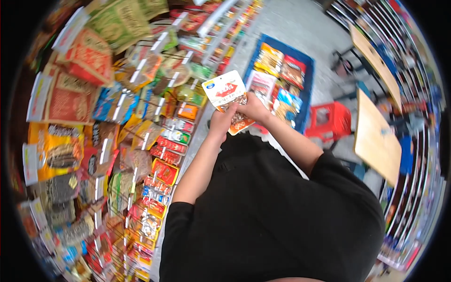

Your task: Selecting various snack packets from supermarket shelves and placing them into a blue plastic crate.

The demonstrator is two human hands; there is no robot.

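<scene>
Both my hands grip a white and orange snack packet [225, 90] with a clear window, through which brown pieces show. My left hand [224, 121] holds its lower left side, thumb across the front. On the right side, my right hand [254, 109] has its thumb near the other one. Beyond the packet lies a blue plastic crate [308, 88] on the floor, with several bagged snacks in it, among them a yellow bag [269, 59], a red bag [292, 71] and a blue and white bag [287, 104].
Packaged snacks hang from hooks with price tags [120, 105] on the shelving at my left. A red plastic basket or stool [328, 121] stands right of the crate. Farther right are two light wooden boards [377, 141] and more stocked shelves [415, 155].
</scene>
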